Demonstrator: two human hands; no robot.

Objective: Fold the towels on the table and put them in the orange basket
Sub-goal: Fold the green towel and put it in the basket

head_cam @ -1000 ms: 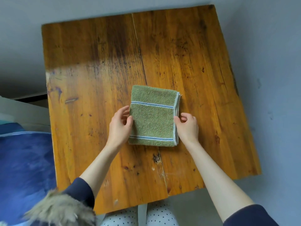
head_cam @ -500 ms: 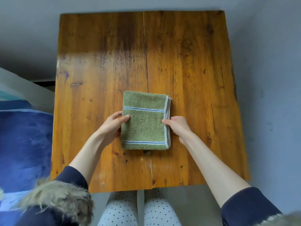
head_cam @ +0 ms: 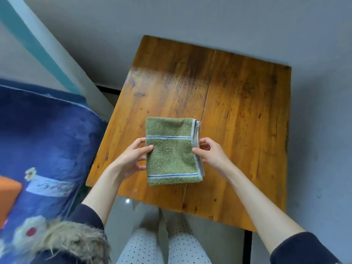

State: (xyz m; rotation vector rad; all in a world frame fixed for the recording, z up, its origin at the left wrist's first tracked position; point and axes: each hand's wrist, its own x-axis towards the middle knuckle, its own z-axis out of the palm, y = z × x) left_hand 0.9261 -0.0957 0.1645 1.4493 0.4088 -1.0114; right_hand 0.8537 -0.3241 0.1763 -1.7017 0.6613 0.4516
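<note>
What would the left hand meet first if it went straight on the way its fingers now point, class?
The left hand points right, across the green towel it already grips. Beyond that, it would probably meet the right hand at the opposite edge.

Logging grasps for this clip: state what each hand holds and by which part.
Both hold the folded green towel. The left hand pinches its left edge, thumb on top; the right hand pinches its right, white-bordered edge where the layers stack.

Worn wooden table [head_cam: 238,103] on grey floor [head_cam: 190,20], blue blanket [head_cam: 47,130] alongside.
</note>
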